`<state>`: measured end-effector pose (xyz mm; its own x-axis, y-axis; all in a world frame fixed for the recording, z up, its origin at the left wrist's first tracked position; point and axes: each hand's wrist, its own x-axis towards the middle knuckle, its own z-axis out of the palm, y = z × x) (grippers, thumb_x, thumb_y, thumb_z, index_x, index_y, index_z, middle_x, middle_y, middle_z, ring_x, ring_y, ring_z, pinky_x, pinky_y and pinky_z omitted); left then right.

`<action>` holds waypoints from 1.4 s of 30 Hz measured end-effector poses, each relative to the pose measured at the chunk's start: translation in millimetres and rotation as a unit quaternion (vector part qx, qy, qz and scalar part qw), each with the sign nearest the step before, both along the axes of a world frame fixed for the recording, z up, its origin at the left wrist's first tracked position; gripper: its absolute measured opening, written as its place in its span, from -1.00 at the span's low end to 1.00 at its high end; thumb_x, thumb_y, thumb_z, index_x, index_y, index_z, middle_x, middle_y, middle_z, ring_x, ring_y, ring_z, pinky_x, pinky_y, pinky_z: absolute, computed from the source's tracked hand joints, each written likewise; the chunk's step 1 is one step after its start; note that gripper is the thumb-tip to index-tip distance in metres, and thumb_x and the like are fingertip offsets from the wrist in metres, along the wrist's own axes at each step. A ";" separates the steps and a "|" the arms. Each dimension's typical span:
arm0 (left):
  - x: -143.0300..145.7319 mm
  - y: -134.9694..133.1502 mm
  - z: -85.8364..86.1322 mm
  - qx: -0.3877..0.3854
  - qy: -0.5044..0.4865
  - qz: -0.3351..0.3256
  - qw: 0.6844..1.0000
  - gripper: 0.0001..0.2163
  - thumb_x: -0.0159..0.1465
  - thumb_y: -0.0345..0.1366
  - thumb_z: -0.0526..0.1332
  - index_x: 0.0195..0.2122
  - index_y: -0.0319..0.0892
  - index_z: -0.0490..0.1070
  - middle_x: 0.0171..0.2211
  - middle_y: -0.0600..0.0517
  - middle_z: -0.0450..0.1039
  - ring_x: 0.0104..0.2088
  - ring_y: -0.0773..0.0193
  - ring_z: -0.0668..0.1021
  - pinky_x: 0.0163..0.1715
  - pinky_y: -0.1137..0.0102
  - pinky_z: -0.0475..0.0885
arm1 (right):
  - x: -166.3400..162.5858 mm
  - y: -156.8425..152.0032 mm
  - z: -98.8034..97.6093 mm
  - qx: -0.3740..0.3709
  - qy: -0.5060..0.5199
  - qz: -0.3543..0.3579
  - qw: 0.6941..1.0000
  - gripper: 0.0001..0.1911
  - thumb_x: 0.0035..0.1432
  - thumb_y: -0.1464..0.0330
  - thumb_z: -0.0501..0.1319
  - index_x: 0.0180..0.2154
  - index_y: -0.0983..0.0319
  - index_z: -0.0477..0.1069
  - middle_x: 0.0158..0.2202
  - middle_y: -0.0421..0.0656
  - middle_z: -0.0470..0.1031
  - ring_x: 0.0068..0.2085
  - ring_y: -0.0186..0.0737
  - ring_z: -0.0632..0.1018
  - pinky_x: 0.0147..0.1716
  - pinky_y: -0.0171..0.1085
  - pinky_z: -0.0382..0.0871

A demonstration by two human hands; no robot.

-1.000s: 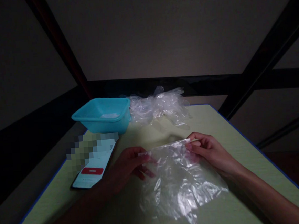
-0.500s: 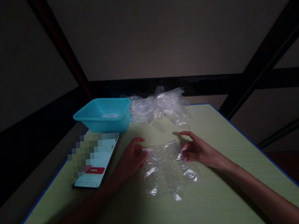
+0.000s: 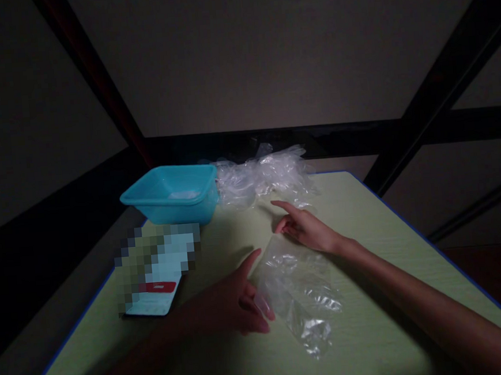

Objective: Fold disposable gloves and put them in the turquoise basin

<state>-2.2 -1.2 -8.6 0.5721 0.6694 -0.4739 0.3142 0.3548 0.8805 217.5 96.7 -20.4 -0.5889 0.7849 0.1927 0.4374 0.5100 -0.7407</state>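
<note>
Dim room, dark beams against pale walls behind; one green table (image 3: pixel 380 246) with a blue edge carried everything listed.

Item 1. Tub (image 3: pixel 171 196): one, teal, rectangular, upright at the far left of the table, with something pale on its floor.

Item 2. Pile (image 3: pixel 267 174): one heap of crumpled clear plastic, directly right of the tub and touching its right wall. The number of pieces in it could not be told.

Item 3. Phone (image 3: pixel 157 275): one, lying flat just nearer than the tub, screen lit, a red bar showing; its upper part was covered by a mosaic.

Item 4. Sheet (image 3: pixel 299 287): one piece of clear crinkled plastic, flat on the table, nearer than the tub and well to its right, running from far left to near right.

Item 5. Left hand (image 3: pixel 237 301): one, spread open, thumb raised, fingertips touching the sheet's near left edge, nothing gripped. It lay to the right of the phone, nearer than the tub.

Item 6. Right hand (image 3: pixel 306 229): one, at the sheet's far end, to the right of the tub and just short of the pile. Its index finger was stretched toward the pile and the other fingers were curled under; whether they pinched the sheet's edge could not be told.

Obstructions: the right hand covered the sheet's far corner; both forearms crossed the near table in shadow, one on each side of the sheet.
</note>
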 end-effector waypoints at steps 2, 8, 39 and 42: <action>-7.4 2.3 1.5 0.001 0.003 -0.028 1.000 0.05 -0.08 -0.44 0.32 0.29 -0.11 -0.42 -0.34 0.04 0.53 -0.41 0.29 0.53 -0.46 0.45 0.35 | -9.6 1.1 4.9 0.042 -0.019 0.010 0.999 -0.41 0.06 0.60 0.00 0.16 0.31 0.02 -0.31 -0.12 0.53 -0.29 -0.28 0.53 -0.20 -0.23 0.37; -20.9 14.1 7.0 0.193 0.081 -0.072 0.975 -0.40 -0.01 -0.48 0.25 0.11 -0.11 0.23 -0.47 0.17 0.43 -0.44 0.33 0.47 -0.44 0.48 0.35 | 5.0 -27.9 21.3 0.130 -0.126 0.002 0.984 -0.56 0.12 0.54 0.01 0.07 0.30 0.20 -0.19 -0.03 0.53 -0.20 -0.13 0.54 -0.24 -0.15 0.40; 5.7 16.7 -35.8 0.557 0.266 -0.035 0.786 -0.49 0.31 -0.27 -0.01 0.26 -0.29 -0.08 0.31 -0.23 -0.14 0.29 0.04 -0.01 0.21 0.10 0.05 | 41.1 -54.4 20.4 0.244 -0.188 -0.013 0.951 -0.74 0.22 0.45 -0.05 -0.20 0.31 0.39 -0.35 -0.01 0.50 -0.33 -0.13 0.51 -0.33 -0.17 0.38; 0.9 15.9 -36.4 0.567 0.234 -0.022 0.790 -0.55 0.34 -0.28 -0.08 0.25 -0.26 -0.03 0.29 -0.20 -0.07 0.28 0.09 0.05 0.22 0.13 0.05 | 37.5 -57.4 21.9 0.216 -0.174 0.023 0.961 -0.74 0.26 0.42 -0.06 -0.27 0.29 0.39 -0.37 -0.06 0.47 -0.32 -0.18 0.49 -0.31 -0.21 0.37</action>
<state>-1.4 14.8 -45.0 0.5462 0.8000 0.2483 0.6900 -0.5978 0.4081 255.0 39.3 1.5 -0.7087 0.6479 0.2793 0.5899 0.7613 -0.2691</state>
